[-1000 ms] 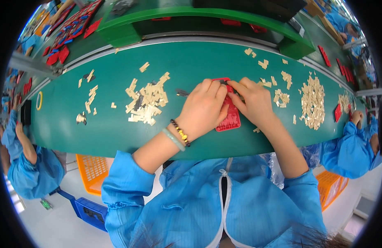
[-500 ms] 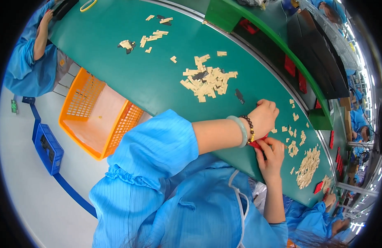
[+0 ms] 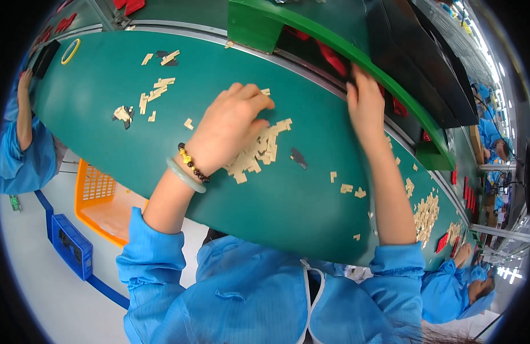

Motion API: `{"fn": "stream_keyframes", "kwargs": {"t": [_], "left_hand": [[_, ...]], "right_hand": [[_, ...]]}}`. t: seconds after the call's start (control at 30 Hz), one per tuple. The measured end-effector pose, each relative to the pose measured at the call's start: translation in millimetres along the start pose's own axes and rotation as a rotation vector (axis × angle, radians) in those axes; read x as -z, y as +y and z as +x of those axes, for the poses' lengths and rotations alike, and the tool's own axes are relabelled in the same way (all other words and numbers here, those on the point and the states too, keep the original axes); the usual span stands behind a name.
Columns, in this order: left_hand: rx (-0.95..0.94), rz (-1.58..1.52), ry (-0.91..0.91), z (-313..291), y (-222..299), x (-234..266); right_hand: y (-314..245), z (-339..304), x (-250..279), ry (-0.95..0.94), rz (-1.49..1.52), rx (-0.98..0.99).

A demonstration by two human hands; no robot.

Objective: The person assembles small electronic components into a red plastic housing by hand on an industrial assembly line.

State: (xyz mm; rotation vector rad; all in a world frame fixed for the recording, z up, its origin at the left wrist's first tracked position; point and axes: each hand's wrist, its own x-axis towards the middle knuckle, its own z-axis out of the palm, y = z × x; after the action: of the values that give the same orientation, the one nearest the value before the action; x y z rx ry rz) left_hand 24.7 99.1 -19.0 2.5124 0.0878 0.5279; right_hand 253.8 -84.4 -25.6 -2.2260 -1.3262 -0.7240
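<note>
My left hand point(image 3: 233, 123), with a bead bracelet and a pale green bangle at the wrist, hovers over a pile of small cream flat pieces point(image 3: 268, 146). Its fingers are bent, with thumb and forefinger apart and nothing visible between them. The hand covers part of the pile. My right hand point(image 3: 367, 106) reaches into the gap below a green shelf point(image 3: 356, 54), its fingers stretched out. Just beside its fingertips lies a red part point(image 3: 332, 58); whether they touch I cannot tell. A dark grey piece point(image 3: 298, 157) rests on the table right of the pile.
More cream pieces point(image 3: 426, 218) are heaped at the right of the green table point(image 3: 311, 212). A yellow ring point(image 3: 71, 51) lies at the far left. An orange basket point(image 3: 99, 195) and a blue crate point(image 3: 70, 246) stand beyond the near edge. Co-workers sit at both ends.
My hands have come apart from the red part they held together. The left has moved left to the cream pile; the right has gone forward under the shelf. The view has turned.
</note>
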Motion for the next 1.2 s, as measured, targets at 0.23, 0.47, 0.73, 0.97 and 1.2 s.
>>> {"fn": "stream_keyframes", "kwargs": {"t": [0.23,0.47,0.73,0.97,1.2], "left_hand": [[-0.047,-0.059,-0.115,3,3,-20],[0.085,-0.230,-0.048,12,12,-17],[0.163,-0.325,-0.053,8,14,-8],[-0.067,-0.052,0.016,11,20,-6],[0.274,-0.577,-0.101,7,43,-8]], "right_hand": [[70,-9,14,-0.355,-0.176,-0.322],[-42,-94,106,-0.361,-0.015,0.160],[-90,-151,137,-0.420,0.395,0.074],[-54,-128,130,-0.455,0.311,0.186],[-57,-139,127,-0.600,0.533,0.302]]}}
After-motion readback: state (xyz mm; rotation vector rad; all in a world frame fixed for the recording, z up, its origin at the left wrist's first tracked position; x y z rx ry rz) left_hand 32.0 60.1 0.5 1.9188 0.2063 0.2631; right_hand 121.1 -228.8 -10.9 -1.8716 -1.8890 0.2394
